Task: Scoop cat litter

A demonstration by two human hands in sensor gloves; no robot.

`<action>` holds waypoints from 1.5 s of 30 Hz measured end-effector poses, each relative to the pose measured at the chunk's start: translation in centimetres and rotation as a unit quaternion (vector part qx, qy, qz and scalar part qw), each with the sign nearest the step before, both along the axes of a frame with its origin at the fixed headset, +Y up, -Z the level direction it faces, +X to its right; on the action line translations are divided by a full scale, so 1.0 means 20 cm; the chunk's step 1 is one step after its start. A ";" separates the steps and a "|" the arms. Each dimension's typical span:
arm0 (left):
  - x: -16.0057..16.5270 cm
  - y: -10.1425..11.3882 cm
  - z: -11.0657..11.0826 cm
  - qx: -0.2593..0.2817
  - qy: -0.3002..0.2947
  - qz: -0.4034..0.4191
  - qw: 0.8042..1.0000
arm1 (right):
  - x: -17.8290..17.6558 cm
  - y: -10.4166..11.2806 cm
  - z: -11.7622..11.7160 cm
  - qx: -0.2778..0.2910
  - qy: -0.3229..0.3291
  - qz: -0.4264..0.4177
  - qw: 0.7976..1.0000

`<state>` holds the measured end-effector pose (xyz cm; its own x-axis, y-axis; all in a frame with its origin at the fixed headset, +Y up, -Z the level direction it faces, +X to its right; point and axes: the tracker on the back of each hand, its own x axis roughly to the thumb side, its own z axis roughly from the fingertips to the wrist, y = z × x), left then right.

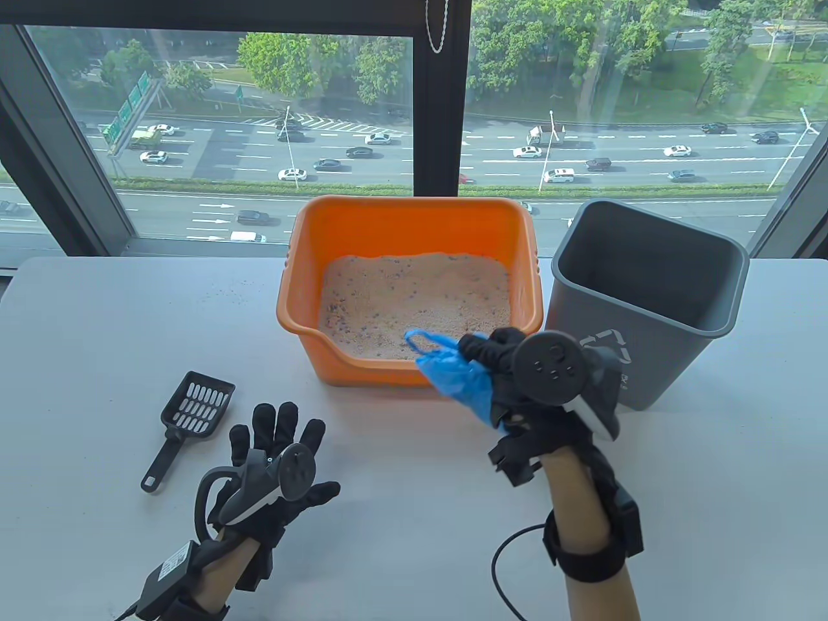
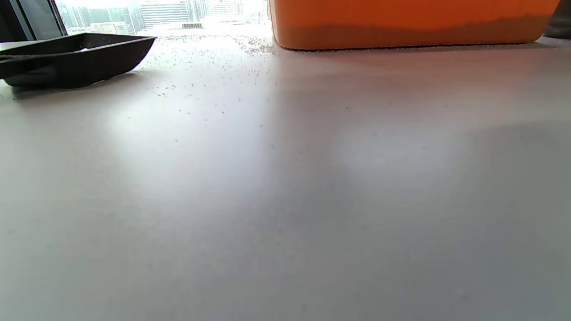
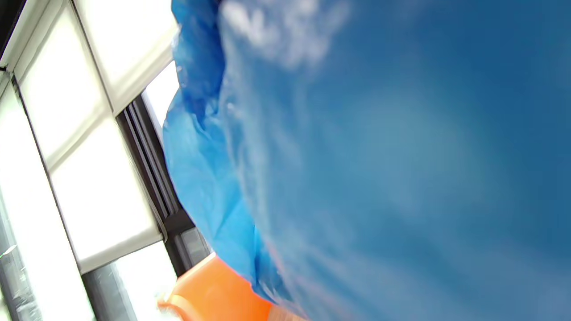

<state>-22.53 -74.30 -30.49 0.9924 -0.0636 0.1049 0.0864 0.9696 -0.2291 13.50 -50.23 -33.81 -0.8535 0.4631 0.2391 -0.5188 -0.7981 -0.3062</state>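
Observation:
An orange litter box holding pale sandy litter stands at the table's middle back. A black slotted scoop lies on the table to its front left; it also shows in the left wrist view. My right hand grips a crumpled blue plastic bag just in front of the box's right front corner. The bag fills the right wrist view. My left hand rests flat on the table with fingers spread, right of the scoop handle, holding nothing.
A grey waste bin stands right of the litter box, close behind my right hand. Fine litter grains are scattered on the white table between scoop and box. A window runs along the back edge.

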 end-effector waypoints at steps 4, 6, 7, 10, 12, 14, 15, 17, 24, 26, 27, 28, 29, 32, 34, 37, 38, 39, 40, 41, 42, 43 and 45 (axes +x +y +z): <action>0.01 -0.01 0.01 -0.005 0.000 -0.003 1.000 | 0.20 0.25 -0.09 0.067 -0.130 0.000 0.989; 0.01 -0.01 0.01 -0.005 0.000 -0.001 1.000 | 0.29 0.29 -0.16 0.088 -0.193 -0.006 0.977; 0.02 -0.01 0.01 -0.004 0.000 0.002 1.000 | 0.34 0.30 -0.21 0.094 -0.226 -0.002 0.970; 0.03 -0.01 0.01 -0.002 -0.001 0.005 1.000 | 0.47 0.25 -0.34 0.095 -0.290 0.007 0.952; 0.03 -0.03 0.01 -0.012 -0.005 0.001 1.000 | 0.51 0.18 -0.40 0.111 -0.331 -0.010 0.937; 0.05 -0.05 0.00 -0.025 -0.005 -0.005 1.000 | 0.54 0.10 -0.48 0.096 -0.349 0.004 0.932; 0.05 -0.06 0.00 -0.030 -0.006 -0.006 1.000 | 0.54 0.07 -0.50 0.085 -0.355 0.011 0.931; 0.05 -0.06 0.01 -0.036 -0.004 -0.015 0.999 | 0.55 0.01 -0.54 0.061 -0.364 0.011 0.929; 0.06 -0.06 0.01 -0.023 -0.008 -0.017 1.000 | 0.56 -0.19 -0.61 -0.039 -0.354 -0.027 0.934; 0.06 -0.05 0.02 -0.018 -0.008 -0.016 1.000 | 0.56 -0.26 -0.61 -0.047 -0.365 -0.024 0.929; 0.06 -0.05 0.02 -0.016 -0.006 -0.013 1.000 | 0.57 -0.29 -0.61 -0.048 -0.374 -0.029 0.926; 0.06 -0.05 0.02 -0.015 -0.005 -0.012 1.000 | 0.56 -0.32 -0.61 -0.045 -0.374 -0.032 0.926; 0.06 -0.05 0.02 -0.013 -0.004 -0.013 1.000 | 0.55 -0.32 -0.61 -0.039 -0.377 -0.017 0.925; 0.06 -0.05 0.02 -0.009 -0.004 -0.013 1.000 | 0.53 -0.33 -0.61 -0.016 -0.386 0.024 0.922; 0.06 -0.05 0.02 -0.010 -0.004 -0.012 1.000 | 0.54 -0.34 -0.61 -0.037 -0.364 0.009 0.931; 0.06 -0.05 0.02 -0.011 -0.004 -0.012 1.000 | 0.54 -0.37 -0.60 -0.036 -0.357 0.027 0.933; 0.06 -0.05 0.02 -0.012 -0.004 -0.013 1.000 | 0.54 -0.38 -0.60 -0.033 -0.356 0.033 0.933; 0.06 -0.05 0.02 -0.010 -0.004 -0.013 1.000 | 0.54 -0.38 -0.60 -0.036 -0.354 0.041 0.934; 0.06 -0.04 0.02 -0.009 -0.005 -0.013 1.000 | 0.54 -0.39 -0.60 -0.041 -0.349 0.044 0.935; 0.06 -0.04 0.02 -0.009 -0.005 -0.012 1.000 | 0.54 -0.39 -0.60 -0.046 -0.344 0.039 0.937; 0.06 -0.04 0.02 -0.009 -0.005 -0.012 1.000 | 0.54 -0.39 -0.60 -0.056 -0.338 0.032 0.939; 0.06 -0.04 0.02 -0.008 -0.005 -0.011 1.000 | 0.54 -0.39 -0.60 -0.066 -0.330 0.024 0.941; 0.06 -0.05 0.02 -0.005 -0.004 -0.011 1.000 | 0.55 -0.39 -0.59 -0.076 -0.319 -0.011 0.945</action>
